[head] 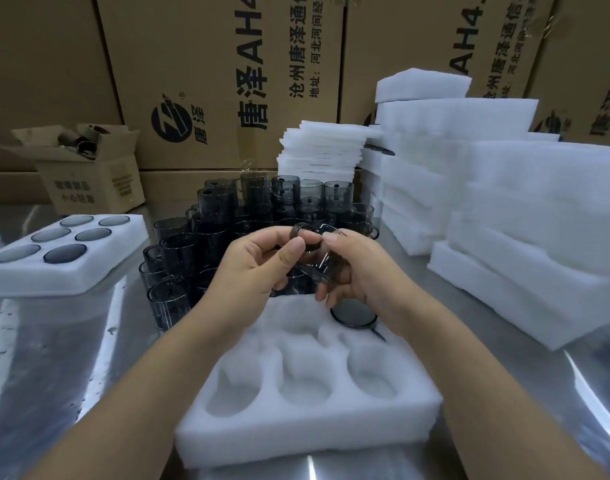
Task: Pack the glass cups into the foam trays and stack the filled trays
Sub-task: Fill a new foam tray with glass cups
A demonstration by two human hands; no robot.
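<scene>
A white foam tray (307, 434) with round pockets lies on the metal table in front of me. One smoky glass cup (353, 315) sits in its far right pocket; the other visible pockets hold nothing. Above the tray's far edge both hands hold one tilted smoky glass cup (312, 242). My left hand (258, 261) pinches its rim with thumb and fingers, and my right hand (359, 268) curls round its body. Behind the hands stands a crowd of several loose smoky cups (227, 216), some stacked.
A filled foam tray (26, 282) with several cups sits at the left. Stacks of foam trays (525, 237) and thin foam sheets (320, 154) rise at the right and back. A small open carton (85, 168) and large cardboard boxes (206, 81) line the rear.
</scene>
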